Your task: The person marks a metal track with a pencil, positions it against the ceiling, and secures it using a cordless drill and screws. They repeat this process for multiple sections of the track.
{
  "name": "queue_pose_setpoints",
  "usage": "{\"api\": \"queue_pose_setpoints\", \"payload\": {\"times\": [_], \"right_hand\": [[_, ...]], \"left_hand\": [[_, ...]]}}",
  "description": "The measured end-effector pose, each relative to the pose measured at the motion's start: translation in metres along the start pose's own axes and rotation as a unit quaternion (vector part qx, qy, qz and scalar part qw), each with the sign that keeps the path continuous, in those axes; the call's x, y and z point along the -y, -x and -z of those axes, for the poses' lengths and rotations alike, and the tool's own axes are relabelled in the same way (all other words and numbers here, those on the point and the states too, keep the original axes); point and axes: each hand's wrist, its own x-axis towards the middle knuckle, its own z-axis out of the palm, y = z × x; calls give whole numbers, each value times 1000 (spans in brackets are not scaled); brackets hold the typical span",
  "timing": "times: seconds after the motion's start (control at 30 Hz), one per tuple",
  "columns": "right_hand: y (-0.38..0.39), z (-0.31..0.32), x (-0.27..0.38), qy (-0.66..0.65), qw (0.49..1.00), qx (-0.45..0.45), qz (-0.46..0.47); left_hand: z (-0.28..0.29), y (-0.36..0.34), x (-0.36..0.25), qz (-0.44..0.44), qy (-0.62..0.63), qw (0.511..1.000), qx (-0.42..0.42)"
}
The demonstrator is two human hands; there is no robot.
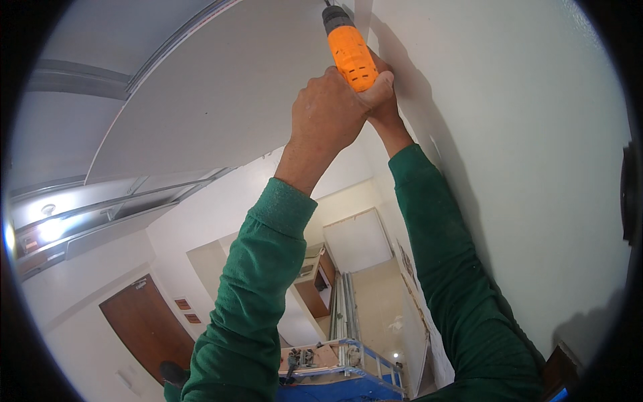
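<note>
Overhead, an orange cordless drill (pixel 353 59) with a black chuck points up at the corner where a pale ceiling board (pixel 207 100) meets the wall. My left hand (pixel 328 110) is closed around the drill's lower part, its back facing me. On the other side my right hand (pixel 383 100) grips the drill too, with its thumb against the rear of the orange body. The drill's handle is hidden behind my hands. A thin bit rises from the chuck, and its tip is at the top edge of the view. Both arms are stretched upward in green sleeves.
A white wall (pixel 522 134) runs close along my right arm. Metal ceiling framing (pixel 80 77) shows at the left. Below are a blue platform with metal rails (pixel 375 358) bearing tools, long metal channels (pixel 343 308), a wooden cabinet (pixel 315 288) and a brown door (pixel 147 328).
</note>
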Motion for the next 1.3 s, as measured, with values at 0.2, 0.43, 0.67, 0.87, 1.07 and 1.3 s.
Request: {"api": "queue_pose_setpoints", "payload": {"times": [0.2,0.43,0.67,0.87,1.07,1.3], "right_hand": [[-1,2,-5,1,1000,-7,21],[-3,5,5,101,995,7,6],[24,13,25,138,990,5,10],[110,20,76,86,990,41,-99],[190,-4,144,-104,940,91,-313],[190,-51,194,-192,883,170,-394]], "left_hand": [[4,-1,-9,46,16,998,28],[14,2,-7,68,64,995,35],[18,92,28,57,262,963,39],[42,258,74,456,486,725,176],[63,270,114,470,561,676,85],[91,198,137,362,694,621,-45]]}}
